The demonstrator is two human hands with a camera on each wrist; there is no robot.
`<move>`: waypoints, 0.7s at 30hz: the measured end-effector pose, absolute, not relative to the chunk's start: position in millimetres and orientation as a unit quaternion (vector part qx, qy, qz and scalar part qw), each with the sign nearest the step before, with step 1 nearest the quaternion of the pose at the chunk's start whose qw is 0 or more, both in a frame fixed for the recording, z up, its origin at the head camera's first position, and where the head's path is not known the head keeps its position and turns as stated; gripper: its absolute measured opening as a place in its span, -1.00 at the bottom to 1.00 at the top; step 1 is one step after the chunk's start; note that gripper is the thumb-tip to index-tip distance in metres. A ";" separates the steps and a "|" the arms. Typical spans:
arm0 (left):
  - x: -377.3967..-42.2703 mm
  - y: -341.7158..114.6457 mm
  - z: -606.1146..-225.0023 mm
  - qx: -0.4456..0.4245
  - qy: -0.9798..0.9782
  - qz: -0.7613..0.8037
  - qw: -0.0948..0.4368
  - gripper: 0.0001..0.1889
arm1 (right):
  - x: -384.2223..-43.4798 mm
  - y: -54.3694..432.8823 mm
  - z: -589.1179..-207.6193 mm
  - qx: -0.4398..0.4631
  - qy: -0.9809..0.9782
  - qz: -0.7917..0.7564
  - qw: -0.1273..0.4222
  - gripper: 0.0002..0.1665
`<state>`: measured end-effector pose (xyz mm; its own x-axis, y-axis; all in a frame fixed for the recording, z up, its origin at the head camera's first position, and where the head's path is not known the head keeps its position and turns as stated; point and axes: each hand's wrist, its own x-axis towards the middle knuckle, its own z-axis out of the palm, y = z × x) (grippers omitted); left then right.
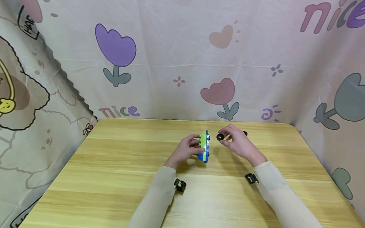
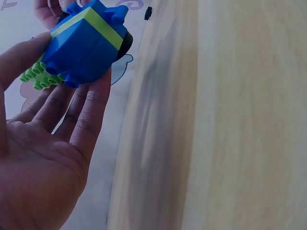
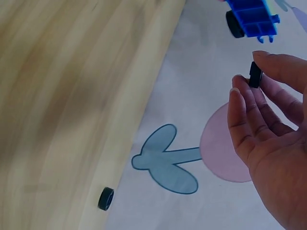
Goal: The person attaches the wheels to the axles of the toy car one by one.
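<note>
My left hand (image 1: 185,150) grips a blue and lime-green toy car (image 1: 203,146) built of blocks, raised above the wooden table and turned on its side. Green studs (image 2: 41,76) face the left palm, and the blue underside (image 3: 254,17) faces right. At least one black wheel (image 3: 235,24) is on the car. Between thumb and fingers, my right hand (image 1: 238,141) pinches a loose small black wheel (image 1: 220,136), a short gap to the right of the car. In the right wrist view that wheel shows edge-on at the fingertips.
Another black wheel (image 3: 106,198) stands on the table near its far edge, partly hidden behind the right hand in the head view. A printed curtain (image 1: 171,63) hangs behind the wooden table (image 1: 128,152). Small black devices (image 1: 180,185) are worn at both wrists.
</note>
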<state>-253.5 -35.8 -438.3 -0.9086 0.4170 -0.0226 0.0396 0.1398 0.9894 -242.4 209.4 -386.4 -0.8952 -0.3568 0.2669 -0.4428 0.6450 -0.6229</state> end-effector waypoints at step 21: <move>-233.3 -39.7 -406.1 0.169 0.730 0.643 0.157 -0.37 | -222.1 184.0 -381.0 0.258 -0.886 0.380 0.070 -0.64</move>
<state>-233.3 -39.7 -406.1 -0.8938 0.4482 -0.0119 0.0451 0.1164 0.9922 -222.1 184.0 -381.0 -0.8574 -0.4033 0.3197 -0.5096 0.5789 -0.6366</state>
